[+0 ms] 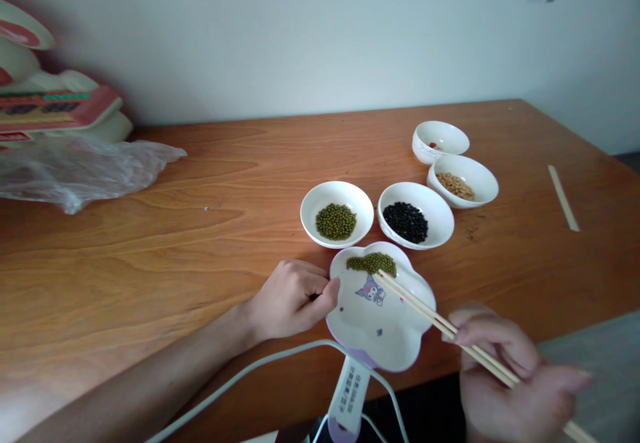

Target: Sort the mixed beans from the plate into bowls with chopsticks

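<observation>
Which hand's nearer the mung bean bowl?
Left. Left hand is just front-left of the mung bean bowl, at the flower-shaped dish; right hand, with chopsticks, farther front-right.

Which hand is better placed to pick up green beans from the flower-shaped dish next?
Right, I'd say: the right hand holds the chopsticks, tips at the green beans. The left hand has no chopsticks and is at the flower-shaped dish's rim.

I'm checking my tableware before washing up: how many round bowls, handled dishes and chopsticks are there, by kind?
Round white bowls: 4
Flower-shaped dish with a handle: 1
Chopsticks: 2
Total: 7
</observation>
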The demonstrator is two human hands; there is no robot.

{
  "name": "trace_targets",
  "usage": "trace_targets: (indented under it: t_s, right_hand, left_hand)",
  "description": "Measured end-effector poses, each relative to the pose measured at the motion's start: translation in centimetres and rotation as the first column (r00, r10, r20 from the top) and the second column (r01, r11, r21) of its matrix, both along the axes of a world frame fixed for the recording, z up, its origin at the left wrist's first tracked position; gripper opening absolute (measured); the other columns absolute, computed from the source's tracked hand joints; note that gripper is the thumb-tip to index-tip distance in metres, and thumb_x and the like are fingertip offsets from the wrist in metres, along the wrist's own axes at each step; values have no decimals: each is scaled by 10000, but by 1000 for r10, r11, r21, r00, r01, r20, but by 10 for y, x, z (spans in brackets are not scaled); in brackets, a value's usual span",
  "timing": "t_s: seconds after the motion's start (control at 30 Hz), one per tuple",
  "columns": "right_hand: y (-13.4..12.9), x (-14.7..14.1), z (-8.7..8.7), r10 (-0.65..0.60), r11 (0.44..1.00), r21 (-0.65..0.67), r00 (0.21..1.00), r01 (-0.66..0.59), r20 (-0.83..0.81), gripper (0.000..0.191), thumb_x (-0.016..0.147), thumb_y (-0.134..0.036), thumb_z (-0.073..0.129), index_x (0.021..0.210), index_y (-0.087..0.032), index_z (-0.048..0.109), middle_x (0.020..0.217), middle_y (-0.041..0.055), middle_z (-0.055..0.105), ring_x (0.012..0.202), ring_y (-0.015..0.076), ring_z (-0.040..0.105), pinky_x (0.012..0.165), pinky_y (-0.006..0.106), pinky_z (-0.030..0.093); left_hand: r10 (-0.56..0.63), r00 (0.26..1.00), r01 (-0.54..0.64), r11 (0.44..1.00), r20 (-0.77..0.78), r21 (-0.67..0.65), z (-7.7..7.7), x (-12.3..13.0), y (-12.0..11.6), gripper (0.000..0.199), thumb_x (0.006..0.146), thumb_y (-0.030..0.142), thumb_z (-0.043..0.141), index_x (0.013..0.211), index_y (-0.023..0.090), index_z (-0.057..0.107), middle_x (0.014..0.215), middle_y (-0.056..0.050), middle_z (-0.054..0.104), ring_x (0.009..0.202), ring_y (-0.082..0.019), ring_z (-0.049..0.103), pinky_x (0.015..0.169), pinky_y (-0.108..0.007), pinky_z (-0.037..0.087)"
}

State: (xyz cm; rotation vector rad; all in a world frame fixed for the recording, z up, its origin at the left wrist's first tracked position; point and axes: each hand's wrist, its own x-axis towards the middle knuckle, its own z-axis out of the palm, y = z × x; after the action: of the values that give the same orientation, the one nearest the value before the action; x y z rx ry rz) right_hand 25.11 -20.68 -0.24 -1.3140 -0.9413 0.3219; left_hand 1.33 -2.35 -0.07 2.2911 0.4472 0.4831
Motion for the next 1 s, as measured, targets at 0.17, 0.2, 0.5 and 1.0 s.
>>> trace_targets:
  t_s: [0.17, 0.2, 0.5, 1.0]
  right_hand:
    - [35, -14, 39, -71, 993, 95, 997, 73, -25, 753, 1046, -755, 315, 702, -238, 742, 682, 60, 661, 721, 252, 656, 757, 436, 547]
    - [45, -19, 46, -94, 992, 82, 996, 94, -14, 779, 1044, -765, 277, 693, -230, 721, 702, 76, 662, 736, 266, 669, 760, 454, 550]
    - [38, -12, 37, -72, 996, -54, 997, 74, 28, 822, 1042, -778, 189, 739, -220, 711, 806, 96, 698, 803, 277, 702, 725, 418, 543]
    - [-14, 6, 19, 17, 965, -261, 976, 41, 215, 898, 991, -846, 136, 721, -221, 721, 787, 91, 720, 787, 266, 695, 664, 367, 532]
  left_hand:
    - [-2, 1000, 2, 1000, 3, 7, -1, 0, 0, 542, 1124, 262, 418, 589, 179, 424, 580, 21, 481, 515, -89, 398, 541, -273, 315]
    - [-3, 1000, 3, 1000, 5, 4, -1, 0, 0, 542, 1125, 264, 418, 589, 180, 423, 582, 20, 484, 516, -90, 402, 542, -272, 320]
    - [-5, 1000, 5, 1000, -6, -4, -1, 0, -1, 539, 1128, 271, 414, 598, 174, 404, 585, 20, 481, 522, -82, 418, 549, -271, 324]
    - [-5, 1000, 5, 1000, 5, 10, -1, -1, -1, 530, 1124, 234, 445, 597, 175, 439, 564, 35, 452, 521, -89, 375, 553, -282, 317]
